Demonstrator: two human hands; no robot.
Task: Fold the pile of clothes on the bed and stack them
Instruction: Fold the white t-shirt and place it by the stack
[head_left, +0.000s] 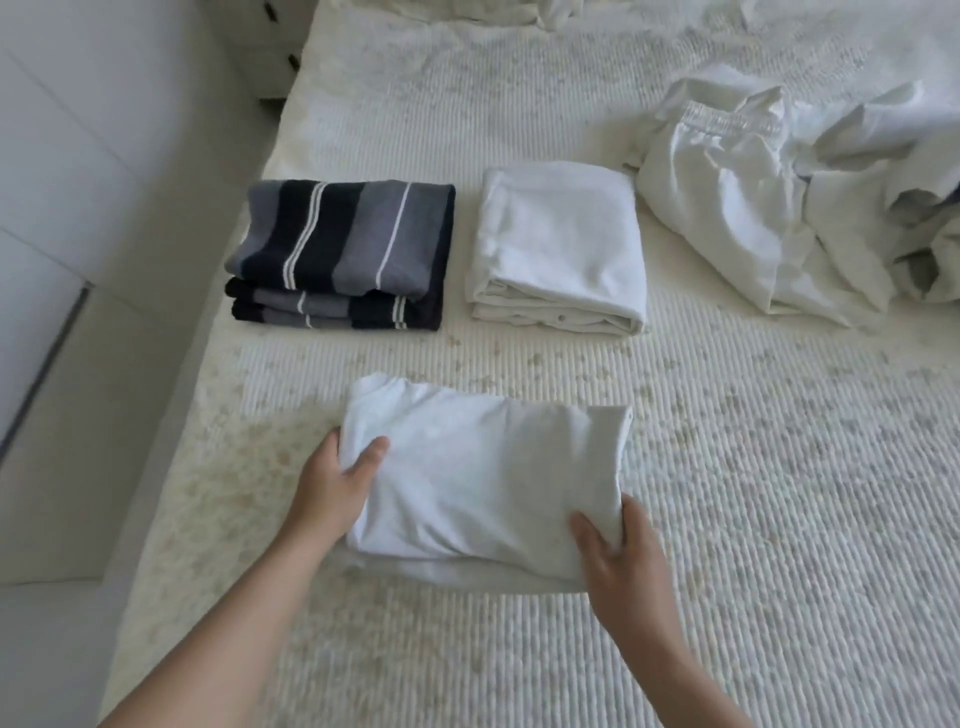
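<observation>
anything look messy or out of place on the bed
Only the unfolded clothes, crumpled in a heap at the right. The striped stack and white stack sit tidy; both hands grip a folded white shirt.

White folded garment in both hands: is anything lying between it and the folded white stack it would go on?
Nothing visible. Both hands, left and right, grip the white folded garment; only bare bedspread lies between it and the folded white stack. The striped stack sits to the left, the unfolded pile to the right.

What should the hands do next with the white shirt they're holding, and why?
Probably lift the folded white shirt, gripped by the left hand and right hand, onto the folded white stack. It looks fully folded, and that stack matches it.
</observation>
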